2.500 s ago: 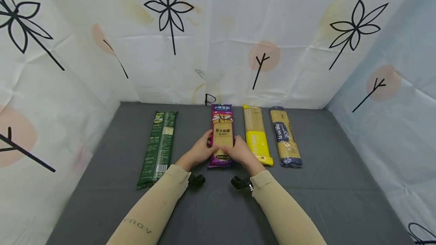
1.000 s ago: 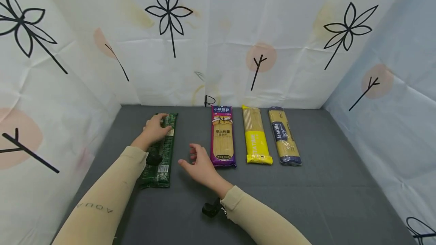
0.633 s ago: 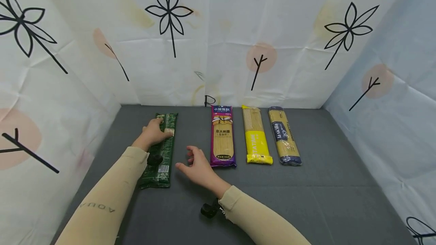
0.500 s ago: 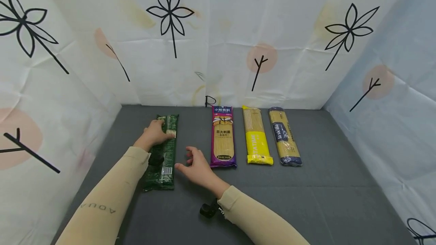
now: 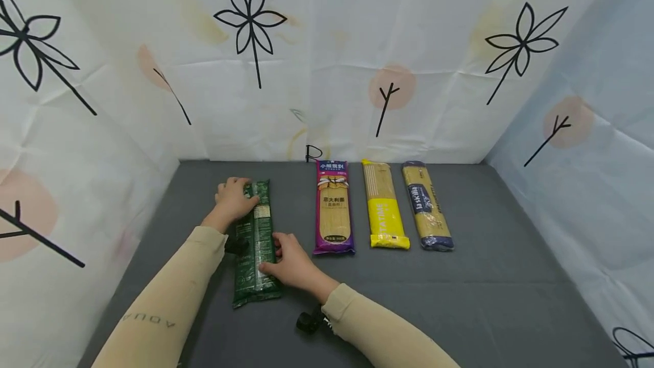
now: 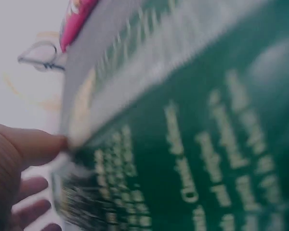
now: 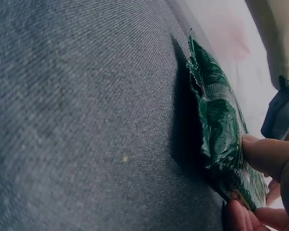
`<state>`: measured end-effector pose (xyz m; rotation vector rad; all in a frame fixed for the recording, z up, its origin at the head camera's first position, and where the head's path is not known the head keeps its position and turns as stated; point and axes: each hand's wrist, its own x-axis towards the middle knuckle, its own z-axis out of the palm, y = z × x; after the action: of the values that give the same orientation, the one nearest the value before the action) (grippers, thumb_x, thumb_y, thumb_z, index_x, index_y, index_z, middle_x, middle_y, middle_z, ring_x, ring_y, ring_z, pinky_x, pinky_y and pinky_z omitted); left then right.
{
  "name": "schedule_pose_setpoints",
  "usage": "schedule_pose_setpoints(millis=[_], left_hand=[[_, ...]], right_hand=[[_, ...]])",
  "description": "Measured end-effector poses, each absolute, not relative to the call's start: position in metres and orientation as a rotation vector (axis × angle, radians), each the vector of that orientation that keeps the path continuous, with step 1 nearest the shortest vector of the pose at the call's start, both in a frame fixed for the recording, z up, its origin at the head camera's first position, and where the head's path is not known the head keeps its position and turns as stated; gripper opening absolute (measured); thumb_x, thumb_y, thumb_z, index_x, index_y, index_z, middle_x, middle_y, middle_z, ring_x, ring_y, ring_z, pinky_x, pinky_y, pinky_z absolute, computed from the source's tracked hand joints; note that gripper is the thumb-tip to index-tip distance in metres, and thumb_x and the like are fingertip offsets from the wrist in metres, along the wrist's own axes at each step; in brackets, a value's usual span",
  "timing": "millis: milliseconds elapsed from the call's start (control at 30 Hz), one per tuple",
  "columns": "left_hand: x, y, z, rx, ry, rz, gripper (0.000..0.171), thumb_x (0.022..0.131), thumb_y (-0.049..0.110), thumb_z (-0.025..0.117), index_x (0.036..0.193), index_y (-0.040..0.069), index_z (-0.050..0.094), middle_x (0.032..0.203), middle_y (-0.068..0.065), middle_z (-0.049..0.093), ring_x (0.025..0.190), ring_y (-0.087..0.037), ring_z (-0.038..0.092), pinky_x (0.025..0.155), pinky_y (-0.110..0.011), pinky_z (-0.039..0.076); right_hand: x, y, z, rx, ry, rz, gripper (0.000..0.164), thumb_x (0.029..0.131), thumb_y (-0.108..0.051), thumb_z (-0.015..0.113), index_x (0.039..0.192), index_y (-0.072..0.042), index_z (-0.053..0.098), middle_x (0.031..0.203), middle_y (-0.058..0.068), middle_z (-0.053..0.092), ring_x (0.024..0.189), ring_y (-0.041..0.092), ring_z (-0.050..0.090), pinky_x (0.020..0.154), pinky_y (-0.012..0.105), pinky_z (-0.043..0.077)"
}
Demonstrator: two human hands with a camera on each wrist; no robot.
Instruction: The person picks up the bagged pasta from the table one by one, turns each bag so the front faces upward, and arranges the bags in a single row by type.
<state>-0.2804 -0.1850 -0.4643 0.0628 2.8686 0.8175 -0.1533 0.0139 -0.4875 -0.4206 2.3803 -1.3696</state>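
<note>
A green pack of spaghetti (image 5: pixel 255 243) lies at the left, its barcode side half hidden by my hands. Near its far end, my left hand (image 5: pixel 233 202) grips it, thumb on the upper face and fingers over the left edge. My right hand (image 5: pixel 293 263) holds the nearer right edge; in the right wrist view its thumb (image 7: pixel 267 154) presses the top while fingertips reach underneath. A dark shadow shows beneath the pack's near end there. The left wrist view is blurred, with green printed film (image 6: pixel 183 144) filling most of it.
To the right, a purple pasta pack (image 5: pixel 334 209), a yellow pasta pack (image 5: pixel 386 209) and a blue-ended pasta pack (image 5: pixel 428 209) lie side by side on the grey tabletop (image 5: pixel 434 311). A printed white curtain (image 5: pixel 327 44) stands behind and at both sides.
Both hands have left the purple pack. My left hand has taken hold of the green pack, which has shifted right and nearer. My right hand has just closed on its right edge.
</note>
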Motion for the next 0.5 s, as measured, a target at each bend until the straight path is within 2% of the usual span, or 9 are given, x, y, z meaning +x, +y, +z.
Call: schedule_pose_setpoints(millis=[133, 233, 367, 500], left_hand=[[-0.286, -0.198, -0.476, 0.023, 2.768, 0.999, 0.058, 0.101, 0.031, 0.051, 0.150, 0.006, 0.033, 0.152, -0.026, 0.023, 0.133, -0.054, 0.016, 0.099, -0.069, 0.024], [-0.288, -0.203, -0.479, 0.005, 2.719, 1.084, 0.053, 0.104, 0.028, 0.046, 0.149, 0.003, 0.034, 0.150, -0.028, 0.027, 0.132, -0.051, 0.025, 0.097, -0.064, 0.033], [-0.289, -0.202, -0.478, -0.012, 2.726, 1.164, 0.044, 0.103, 0.023, 0.047, 0.141, 0.001, 0.046, 0.140, -0.027, 0.042, 0.118, -0.043, 0.048, 0.089, -0.055, 0.045], [-0.288, -0.200, -0.476, -0.041, 2.799, 1.169, 0.035, 0.103, 0.023, 0.050, 0.129, 0.001, 0.059, 0.127, -0.024, 0.054, 0.104, -0.037, 0.056, 0.078, -0.048, 0.048]], right_hand=[[-0.150, 0.012, -0.485, -0.436, 2.360, -1.363, 0.074, 0.089, -0.032, 0.071, 0.148, -0.008, 0.035, 0.119, 0.002, 0.046, 0.093, 0.010, 0.049, 0.075, 0.027, 0.048], [-0.150, 0.012, -0.483, -0.441, 2.362, -1.345, 0.073, 0.089, -0.032, 0.072, 0.148, -0.009, 0.035, 0.120, 0.002, 0.046, 0.094, 0.010, 0.050, 0.075, 0.027, 0.048], [-0.152, 0.015, -0.482, -0.448, 2.367, -1.323, 0.072, 0.089, -0.031, 0.072, 0.148, -0.010, 0.036, 0.120, 0.002, 0.045, 0.094, 0.009, 0.051, 0.076, 0.027, 0.048], [-0.153, 0.018, -0.483, -0.452, 2.358, -1.318, 0.073, 0.088, -0.032, 0.072, 0.148, -0.012, 0.036, 0.120, 0.001, 0.045, 0.094, 0.008, 0.052, 0.076, 0.026, 0.049]])
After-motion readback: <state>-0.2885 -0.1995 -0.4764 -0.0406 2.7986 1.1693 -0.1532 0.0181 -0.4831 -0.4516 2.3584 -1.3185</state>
